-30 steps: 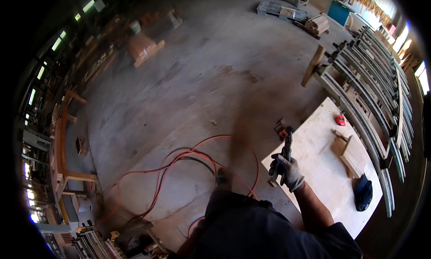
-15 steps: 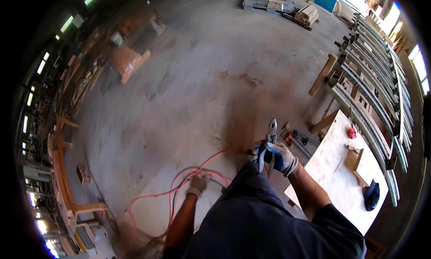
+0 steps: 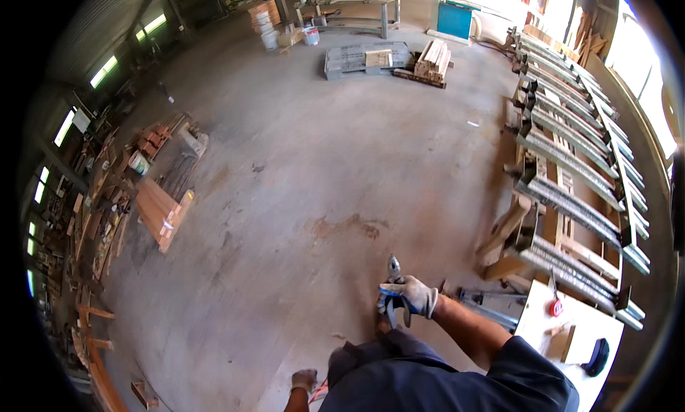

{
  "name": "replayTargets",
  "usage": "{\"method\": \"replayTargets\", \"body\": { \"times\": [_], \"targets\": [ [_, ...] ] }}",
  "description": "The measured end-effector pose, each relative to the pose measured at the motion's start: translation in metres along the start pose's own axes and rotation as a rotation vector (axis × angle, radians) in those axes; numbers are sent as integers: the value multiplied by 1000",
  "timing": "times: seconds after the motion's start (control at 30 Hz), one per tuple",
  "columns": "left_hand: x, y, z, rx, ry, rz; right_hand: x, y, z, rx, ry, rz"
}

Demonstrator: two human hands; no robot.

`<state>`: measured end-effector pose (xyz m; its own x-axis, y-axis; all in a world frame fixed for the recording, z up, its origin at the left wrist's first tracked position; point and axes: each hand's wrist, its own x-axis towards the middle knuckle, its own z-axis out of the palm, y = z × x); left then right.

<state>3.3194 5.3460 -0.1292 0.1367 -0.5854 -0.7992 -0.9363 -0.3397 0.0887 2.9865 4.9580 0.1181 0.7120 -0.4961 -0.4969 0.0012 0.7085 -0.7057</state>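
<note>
My right hand [image 3: 412, 296], in a pale work glove with blue on the palm side, is closed around a pair of pliers [image 3: 393, 268]. Their metal jaws point away from me, and the grey handles stick out below the glove toward my body. My left hand [image 3: 305, 378], also gloved, hangs low at my left side by the lower edge. Its fingers are turned away and too unclear to read. Beside it, a short stretch of red hose [image 3: 319, 392] shows next to my trousers.
At my right stands a pale work board [image 3: 531, 315] with a red tape measure [image 3: 555, 308], a wood block and a dark cap [image 3: 596, 357]. Beyond it runs a rack of metal bars [image 3: 571, 176]. Clamps lie on the floor nearby. Reddish planks [image 3: 158, 210] lie far left; stacked lumber [image 3: 432, 61] sits ahead.
The view has tilted up, bringing in more of the far floor and benches. Most of the hose has left the picture. The pliers stay in my right hand; my left hand appears lower.
</note>
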Motion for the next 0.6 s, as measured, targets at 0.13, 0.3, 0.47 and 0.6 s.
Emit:
{"method": "replayTargets", "body": {
  "times": [0.13, 0.3, 0.47, 0.6],
  "targets": [
    [26, -14, -7, -343, -23, -18, 43, -79, -9, -358, 86, -48],
    [107, 26, -98, -460, -82, -169, 109, -113, -81, -153, 377, 80],
    [223, 36, -204, -430, -101, -129, 168, -61, -216, 45, 812, 188],
    [345, 22, -339, -141, -158, 67, 158, 9, -283, 413, 1098, 292]
  ]
}}
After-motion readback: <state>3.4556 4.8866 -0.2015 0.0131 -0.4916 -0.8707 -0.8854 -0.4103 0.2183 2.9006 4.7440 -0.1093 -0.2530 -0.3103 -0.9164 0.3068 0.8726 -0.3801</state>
